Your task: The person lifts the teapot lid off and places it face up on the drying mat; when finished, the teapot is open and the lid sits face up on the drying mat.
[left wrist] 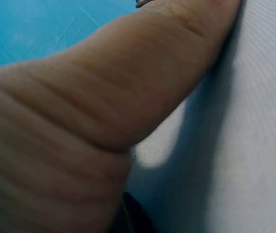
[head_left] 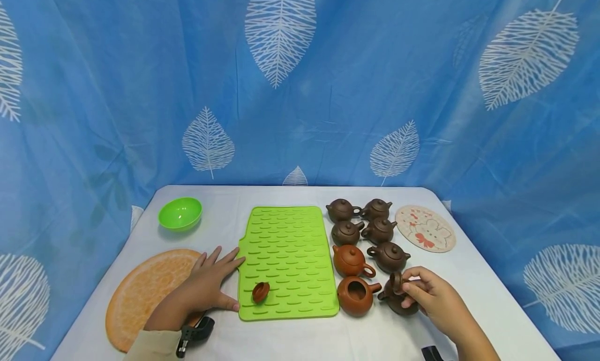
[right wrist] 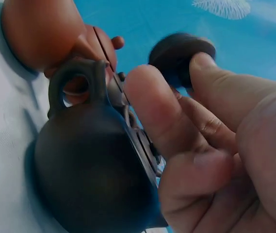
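Observation:
Between thumb and fingers, my right hand (head_left: 433, 298) pinches a dark brown teapot lid (right wrist: 174, 51), tipped on edge. The lid is above a dark brown teapot (right wrist: 89, 165) at the table's near right; the head view partly hides this pot behind the hand. My left hand (head_left: 211, 282) rests with fingers spread, its fingertips at the left edge of a green ridged mat (head_left: 290, 257). A small reddish-brown lid (head_left: 260, 292) lies tilted on the mat's near left part. Beside the dark pot stands a reddish-brown teapot (head_left: 349, 303) with its mouth uncovered.
Behind them stand a lidded reddish-brown teapot (head_left: 349, 260) and several lidded dark teapots (head_left: 390, 257) in two columns. A round rabbit-print mat (head_left: 433, 233) lies at right. At left are a green bowl (head_left: 180, 215) and a round orange-patterned mat (head_left: 140, 283), partly under the left forearm.

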Motion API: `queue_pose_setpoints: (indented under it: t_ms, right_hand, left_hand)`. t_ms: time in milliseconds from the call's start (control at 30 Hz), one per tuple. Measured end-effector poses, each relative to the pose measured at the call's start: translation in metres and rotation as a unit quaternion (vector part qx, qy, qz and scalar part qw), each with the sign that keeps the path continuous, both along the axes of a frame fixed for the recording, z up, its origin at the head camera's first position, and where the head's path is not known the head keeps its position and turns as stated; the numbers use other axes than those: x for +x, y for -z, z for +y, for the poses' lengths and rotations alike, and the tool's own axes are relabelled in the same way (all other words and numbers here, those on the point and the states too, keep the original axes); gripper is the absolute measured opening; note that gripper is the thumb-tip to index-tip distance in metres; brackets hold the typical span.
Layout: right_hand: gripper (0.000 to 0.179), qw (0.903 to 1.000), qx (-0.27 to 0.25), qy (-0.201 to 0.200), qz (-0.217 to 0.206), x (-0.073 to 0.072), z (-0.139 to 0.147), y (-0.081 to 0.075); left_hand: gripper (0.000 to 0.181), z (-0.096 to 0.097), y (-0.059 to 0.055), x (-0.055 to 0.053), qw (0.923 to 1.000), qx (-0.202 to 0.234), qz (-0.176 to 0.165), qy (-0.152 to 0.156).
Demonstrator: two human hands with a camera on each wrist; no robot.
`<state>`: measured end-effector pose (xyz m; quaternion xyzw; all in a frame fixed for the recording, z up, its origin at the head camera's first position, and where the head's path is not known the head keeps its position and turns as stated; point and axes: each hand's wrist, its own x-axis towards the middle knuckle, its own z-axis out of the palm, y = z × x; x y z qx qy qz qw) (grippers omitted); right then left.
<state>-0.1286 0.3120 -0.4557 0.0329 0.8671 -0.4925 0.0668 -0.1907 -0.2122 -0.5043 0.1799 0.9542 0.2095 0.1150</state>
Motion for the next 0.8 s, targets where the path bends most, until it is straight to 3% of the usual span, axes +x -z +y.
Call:
queue_pose_setpoints:
  t_ms: [333,567,800]
  right_hand:
    - [0.033,0.9927,-0.113,-0.014,-0.04,-0.003,-0.008,0.006]
    - [0.033,0.9823,-0.178,-0.058,0.003,-0.002,-0.015,0.011]
    - [0.03,0.97,-0.23,-0.077,0.006,-0.005,-0.026,0.012]
  left_hand:
    - [0.128,0.001,0.0,0.0,1.0,0.004,-0.002,-0.002]
    - [0.129,0.001,0.002,0.001,1.0,0.003,0.002,-0.001]
    - [0.129,0.0,0.004,0.0,1.0,0.005,0.003,-0.001]
